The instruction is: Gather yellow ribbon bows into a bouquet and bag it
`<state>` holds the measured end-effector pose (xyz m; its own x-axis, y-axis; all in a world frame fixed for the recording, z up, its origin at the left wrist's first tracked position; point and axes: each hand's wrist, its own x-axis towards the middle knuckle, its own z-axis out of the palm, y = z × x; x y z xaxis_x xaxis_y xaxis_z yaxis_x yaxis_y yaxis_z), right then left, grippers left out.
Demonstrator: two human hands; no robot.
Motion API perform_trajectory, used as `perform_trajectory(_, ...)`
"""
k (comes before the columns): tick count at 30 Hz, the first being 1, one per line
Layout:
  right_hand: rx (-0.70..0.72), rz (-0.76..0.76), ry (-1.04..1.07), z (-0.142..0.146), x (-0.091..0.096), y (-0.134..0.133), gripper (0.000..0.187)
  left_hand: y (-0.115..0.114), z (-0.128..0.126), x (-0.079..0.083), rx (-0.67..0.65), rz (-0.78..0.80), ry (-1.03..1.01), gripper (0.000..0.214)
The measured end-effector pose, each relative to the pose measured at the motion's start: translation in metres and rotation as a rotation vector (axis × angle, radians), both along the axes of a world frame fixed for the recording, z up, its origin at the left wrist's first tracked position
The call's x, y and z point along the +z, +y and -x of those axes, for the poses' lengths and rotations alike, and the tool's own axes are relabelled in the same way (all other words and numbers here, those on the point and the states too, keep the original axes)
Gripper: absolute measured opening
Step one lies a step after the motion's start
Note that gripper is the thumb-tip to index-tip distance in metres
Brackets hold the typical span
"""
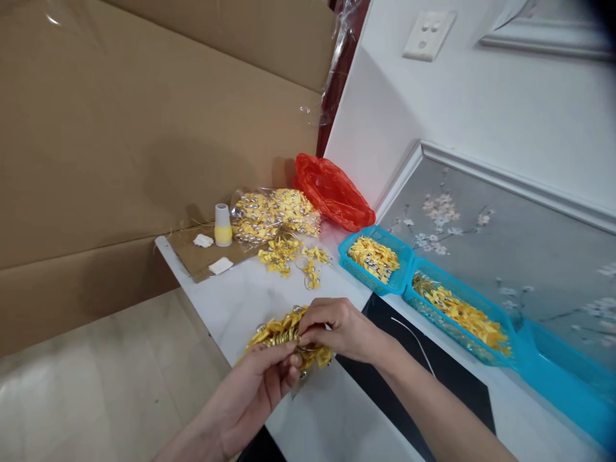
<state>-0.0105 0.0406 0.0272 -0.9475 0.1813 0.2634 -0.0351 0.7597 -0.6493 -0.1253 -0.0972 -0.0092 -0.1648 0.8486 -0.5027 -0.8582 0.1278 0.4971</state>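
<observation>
A bunch of yellow ribbon bows (271, 332) with silver beads and gold wire loops is held above the front edge of the white table. My left hand (269, 378) is closed on the near side of the bunch, thumb against the wire loops. From the right, my right hand (337, 324) pinches at the same bunch, close to my left fingertips. What exactly lies between the right fingers is too small to make out. Beyond the hands, a few loose yellow bows (312, 274) on wire rings lie on the table.
A clear bag of yellow bows (274, 215), a red plastic bag (332, 192) and a grey-yellow thread cone (222, 226) stand at the back. Blue baskets (407, 263) line the wall. A black mat (385, 372) with a white strip lies under my right arm. Cardboard (144, 128) rises left.
</observation>
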Motion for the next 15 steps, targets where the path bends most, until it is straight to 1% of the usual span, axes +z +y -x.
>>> perform_trajectory(3, -0.010, 0.042, -0.023, -0.0015, 0.0008, -0.0010, 0.007, -0.0006, 0.0002, 0.0012, -0.032, -0.008, 0.116, 0.008)
perform_trajectory(8, -0.009, -0.046, -0.005, -0.0014, -0.0008, -0.0055, 0.015, 0.0024, -0.0020, 0.0012, -0.085, -0.039, 0.176, 0.007)
perform_trajectory(11, -0.010, -0.058, 0.013, -0.0013, -0.0035, -0.0083, 0.016, 0.0055, -0.0029, 0.0019, -0.101, -0.045, 0.199, 0.005)
perform_trajectory(13, -0.012, -0.012, 0.032, -0.0016, -0.0054, -0.0068, 0.015, 0.0070, -0.0028, 0.0025, -0.086, -0.029, 0.189, 0.006)
perform_trajectory(14, -0.046, 0.032, 0.044, -0.0013, -0.0066, -0.0038, 0.015, 0.0076, -0.0025, 0.0027, -0.071, -0.013, 0.180, 0.007)
perform_trajectory(15, -0.114, 0.078, 0.059, -0.0005, -0.0079, 0.0010, 0.014, 0.0080, -0.0022, 0.0027, -0.047, 0.010, 0.170, 0.008)
